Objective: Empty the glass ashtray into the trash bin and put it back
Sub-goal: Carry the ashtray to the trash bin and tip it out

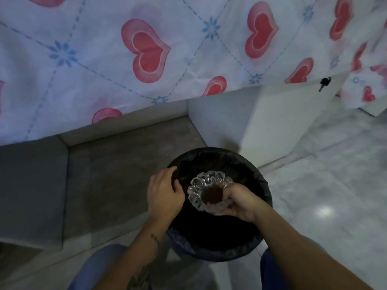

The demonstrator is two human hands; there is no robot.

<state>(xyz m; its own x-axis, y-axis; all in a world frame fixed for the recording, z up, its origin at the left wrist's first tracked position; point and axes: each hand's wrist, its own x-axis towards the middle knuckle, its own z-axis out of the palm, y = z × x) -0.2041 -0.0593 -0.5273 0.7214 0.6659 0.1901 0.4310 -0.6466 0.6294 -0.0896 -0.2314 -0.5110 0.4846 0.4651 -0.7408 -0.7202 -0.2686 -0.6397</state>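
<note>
A scalloped clear glass ashtray (206, 188) with a dark brown patch at its centre hangs over the open mouth of a round trash bin (261, 185) lined with a black bag. My right hand (240, 201) grips the ashtray by its near right edge. My left hand (164, 193) rests on the bin's left rim, fingers curled over the bag's edge. The ashtray looks roughly level, slightly tilted towards me.
The bin stands on a pale tiled floor (324, 185) beside a white cabinet (240, 122) with a key (324, 82) in it. A bed with a heart-patterned sheet (146, 49) fills the back. A grey step (104, 164) lies to the left. My knees flank the bin.
</note>
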